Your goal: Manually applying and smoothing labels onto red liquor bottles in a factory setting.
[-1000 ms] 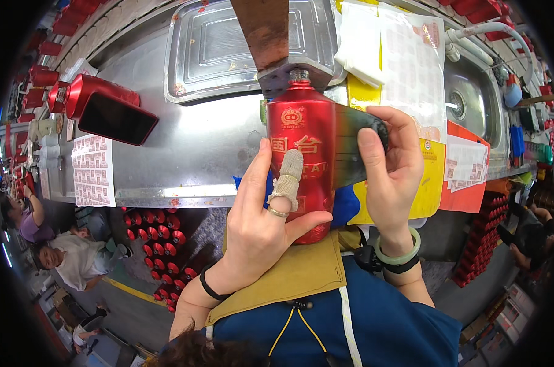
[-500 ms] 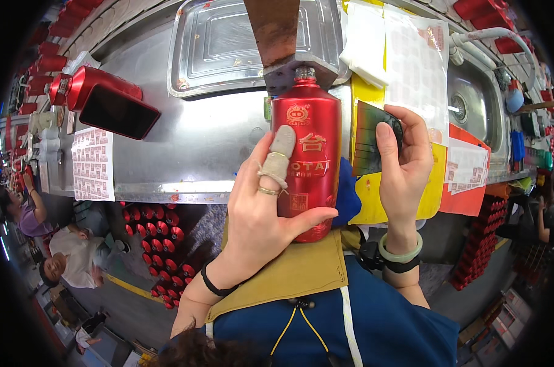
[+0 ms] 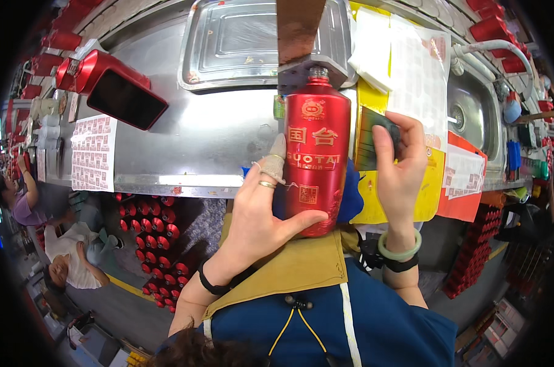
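Red bottle (image 3: 318,147) between hands, base near olive apron (image 3: 283,269). Left hand (image 3: 252,215): thumb across bottle's lower front, index spread apart along bottle's left side; other fingers hidden, cannot tell grip. Right hand (image 3: 402,168): fingers pinching dark sheet (image 3: 367,136) right of bottle.

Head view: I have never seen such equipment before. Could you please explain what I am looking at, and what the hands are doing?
There is no robot here: the two hands belong to a person. The camera is the left one of a pair worn on the head, looking down; its wide lens bends straight edges. The left hand rests against a red bottle; a pale cover sits on one finger. The right hand pinches a dark card beside the bottle. On the metal counter are a tray, a phone, a second bottle and a printed sheet. Farther right is a sink.
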`<state>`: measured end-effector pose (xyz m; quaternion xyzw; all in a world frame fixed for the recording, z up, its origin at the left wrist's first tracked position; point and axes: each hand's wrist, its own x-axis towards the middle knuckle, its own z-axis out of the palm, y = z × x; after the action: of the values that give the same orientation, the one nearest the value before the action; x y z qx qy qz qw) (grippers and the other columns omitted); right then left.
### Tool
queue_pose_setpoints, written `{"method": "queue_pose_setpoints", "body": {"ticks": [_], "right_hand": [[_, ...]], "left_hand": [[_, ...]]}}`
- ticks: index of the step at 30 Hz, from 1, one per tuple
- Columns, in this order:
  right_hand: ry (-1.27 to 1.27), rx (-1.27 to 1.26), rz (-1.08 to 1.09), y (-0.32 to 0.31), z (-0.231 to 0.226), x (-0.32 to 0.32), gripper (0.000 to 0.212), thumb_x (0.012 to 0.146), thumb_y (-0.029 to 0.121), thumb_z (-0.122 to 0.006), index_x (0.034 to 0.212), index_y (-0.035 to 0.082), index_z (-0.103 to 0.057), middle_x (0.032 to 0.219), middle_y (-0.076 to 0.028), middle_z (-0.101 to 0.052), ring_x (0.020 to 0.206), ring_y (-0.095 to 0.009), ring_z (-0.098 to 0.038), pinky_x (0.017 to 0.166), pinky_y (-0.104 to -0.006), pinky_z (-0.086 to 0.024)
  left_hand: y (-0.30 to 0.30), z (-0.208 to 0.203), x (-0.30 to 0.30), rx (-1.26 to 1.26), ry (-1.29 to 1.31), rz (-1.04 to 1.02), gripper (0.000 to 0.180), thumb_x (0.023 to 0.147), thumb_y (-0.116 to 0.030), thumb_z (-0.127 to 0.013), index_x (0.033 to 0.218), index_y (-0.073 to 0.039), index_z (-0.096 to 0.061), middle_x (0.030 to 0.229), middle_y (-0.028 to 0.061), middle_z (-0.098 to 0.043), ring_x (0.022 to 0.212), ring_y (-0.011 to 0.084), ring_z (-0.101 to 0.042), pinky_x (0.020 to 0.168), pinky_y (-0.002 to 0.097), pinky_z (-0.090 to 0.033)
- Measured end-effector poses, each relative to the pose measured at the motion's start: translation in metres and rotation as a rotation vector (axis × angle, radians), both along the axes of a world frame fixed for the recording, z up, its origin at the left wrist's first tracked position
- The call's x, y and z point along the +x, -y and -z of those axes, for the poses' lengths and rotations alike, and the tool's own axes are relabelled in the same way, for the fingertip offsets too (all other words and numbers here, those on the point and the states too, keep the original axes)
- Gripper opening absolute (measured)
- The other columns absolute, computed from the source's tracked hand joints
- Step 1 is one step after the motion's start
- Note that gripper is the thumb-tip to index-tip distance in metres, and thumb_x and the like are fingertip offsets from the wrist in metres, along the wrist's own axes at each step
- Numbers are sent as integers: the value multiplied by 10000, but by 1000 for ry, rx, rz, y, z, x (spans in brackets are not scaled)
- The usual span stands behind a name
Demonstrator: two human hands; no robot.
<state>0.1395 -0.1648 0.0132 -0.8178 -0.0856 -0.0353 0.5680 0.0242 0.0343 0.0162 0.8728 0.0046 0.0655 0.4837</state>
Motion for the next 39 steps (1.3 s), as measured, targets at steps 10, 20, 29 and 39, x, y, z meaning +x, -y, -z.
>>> {"method": "queue_pose_setpoints", "body": {"ticks": [10, 20, 29, 39], "right_hand": [[-297, 262, -160, 24, -1, -40, 265, 1048, 138, -462, 1289, 30, -489, 1022, -18, -495, 905, -91, -469, 823, -247, -405], [-394, 178, -233, 18, -7, -61, 391, 1055, 272, -463, 1346, 15, -513, 921, 8, -431, 811, -80, -401, 730, -235, -356], [-323, 200, -234, 17, -11, -58, 345, 1044, 128, -469, 1365, 10, -518, 1011, 12, -463, 901, -70, -429, 819, -213, -370], [318, -102, -226, 5, -45, -11, 286, 867, -137, -676, 1109, 14, -695, 1042, -103, -711, 969, -197, -674, 859, -302, -548]], "left_hand": [[-2, 12, 10, -7, 122, -4, 952, 783, -416, -874, 1492, 63, -458, 1449, 304, -528, 1222, 448, -597, 1048, 465, -479], [7, 8, 0, 75, 181, -26, 881, 749, -444, -888, 1382, 79, -568, 1480, 359, -456, 1256, 466, -585, 1053, 460, -490], [9, 8, 4, 147, 218, -51, 889, 700, -459, -914, 1314, 102, -599, 1375, 397, -527, 1140, 471, -654, 971, 435, -544], [2, 12, -17, 55, 148, 93, 1141, 650, -321, -956, 1501, 138, -352, 1438, 326, -517, 1287, 472, -560, 1064, 440, -499]]}}
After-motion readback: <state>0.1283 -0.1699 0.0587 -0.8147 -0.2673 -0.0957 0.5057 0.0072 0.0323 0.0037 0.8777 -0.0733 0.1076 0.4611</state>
